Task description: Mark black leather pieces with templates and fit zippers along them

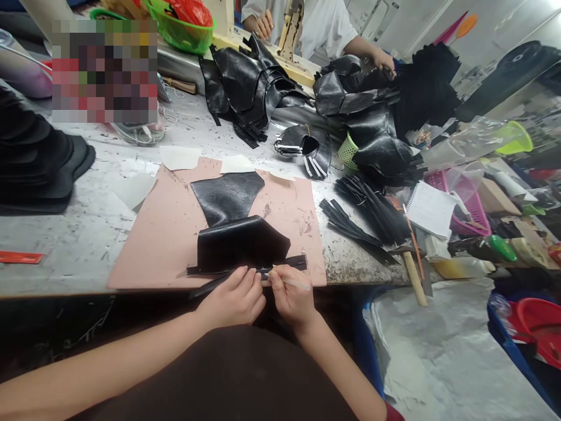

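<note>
At the front edge of a pink board (162, 245), my left hand (236, 298) pinches a black zipper strip (210, 285) whose tail hangs toward me. Close beside it, my right hand (291, 295) is closed around a slim, translucent pen-like tool (298, 284), its tip near the left fingertips. Another black strip (298, 262) lies along the lower edge of a folded black leather piece (241, 242). Behind that, a second black leather piece (230, 196) rests flat on the board. My fingers hide exactly where tool and zipper meet.
Loose black zipper strips (355, 231) lie to the right, near a wooden handle (415, 279) overhanging the table edge. Stacked black pieces (39, 158) stand at left. Across the table, a co-worker's hand (383, 60) is beside leather pieces and a sewing machine (291, 32).
</note>
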`<state>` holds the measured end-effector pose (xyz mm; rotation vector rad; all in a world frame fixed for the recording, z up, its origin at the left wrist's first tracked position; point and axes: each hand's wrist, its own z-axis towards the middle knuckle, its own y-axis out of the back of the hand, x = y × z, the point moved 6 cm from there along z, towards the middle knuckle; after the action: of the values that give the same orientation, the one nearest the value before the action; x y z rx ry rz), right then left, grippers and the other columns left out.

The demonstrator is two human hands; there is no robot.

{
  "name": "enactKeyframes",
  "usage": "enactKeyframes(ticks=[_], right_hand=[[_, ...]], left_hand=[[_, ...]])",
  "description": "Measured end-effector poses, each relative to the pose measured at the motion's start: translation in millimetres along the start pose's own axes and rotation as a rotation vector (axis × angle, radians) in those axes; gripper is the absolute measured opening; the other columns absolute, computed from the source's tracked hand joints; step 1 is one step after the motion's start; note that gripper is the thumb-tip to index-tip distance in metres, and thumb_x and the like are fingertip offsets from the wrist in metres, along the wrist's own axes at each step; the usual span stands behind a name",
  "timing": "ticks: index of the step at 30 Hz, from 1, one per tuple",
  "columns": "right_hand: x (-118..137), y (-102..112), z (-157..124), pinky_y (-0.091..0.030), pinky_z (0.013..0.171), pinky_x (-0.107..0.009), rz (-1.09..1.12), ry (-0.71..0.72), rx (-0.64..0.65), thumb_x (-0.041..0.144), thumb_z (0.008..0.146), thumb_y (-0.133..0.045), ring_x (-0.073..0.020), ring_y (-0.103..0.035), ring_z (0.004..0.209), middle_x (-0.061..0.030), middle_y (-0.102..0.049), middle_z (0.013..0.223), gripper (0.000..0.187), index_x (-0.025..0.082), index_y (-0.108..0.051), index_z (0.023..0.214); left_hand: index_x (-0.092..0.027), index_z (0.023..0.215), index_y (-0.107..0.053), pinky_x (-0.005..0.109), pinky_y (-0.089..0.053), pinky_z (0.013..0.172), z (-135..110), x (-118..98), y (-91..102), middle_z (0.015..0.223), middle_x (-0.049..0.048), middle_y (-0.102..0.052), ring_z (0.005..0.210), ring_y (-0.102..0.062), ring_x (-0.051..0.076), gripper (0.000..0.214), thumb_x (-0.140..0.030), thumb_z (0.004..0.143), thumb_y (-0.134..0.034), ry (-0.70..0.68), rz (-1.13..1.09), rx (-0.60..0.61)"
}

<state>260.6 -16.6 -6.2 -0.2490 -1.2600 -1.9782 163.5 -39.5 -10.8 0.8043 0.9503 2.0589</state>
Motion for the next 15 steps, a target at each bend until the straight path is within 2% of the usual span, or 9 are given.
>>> enactKeyframes(ticks=[15], right_hand=[[-0.1,0.7,1.8,-0.041,0.054,-0.024,0.025,-0.019,0.007,0.014,0.086,-0.039,-0.0135,-0.054,0.055,-0.004,-0.058,0.059,0.022,0.015,-0.054,0.07]], left_hand=[[-0.016,0.064,-0.06,0.035,-0.044,0.079,0.3,0.4,-0.2,0.08,0.0056,-0.07,0.079,-0.063,0.019,0.028,-0.012,0.081,-0.038,0.0,0.01,-0.001]])
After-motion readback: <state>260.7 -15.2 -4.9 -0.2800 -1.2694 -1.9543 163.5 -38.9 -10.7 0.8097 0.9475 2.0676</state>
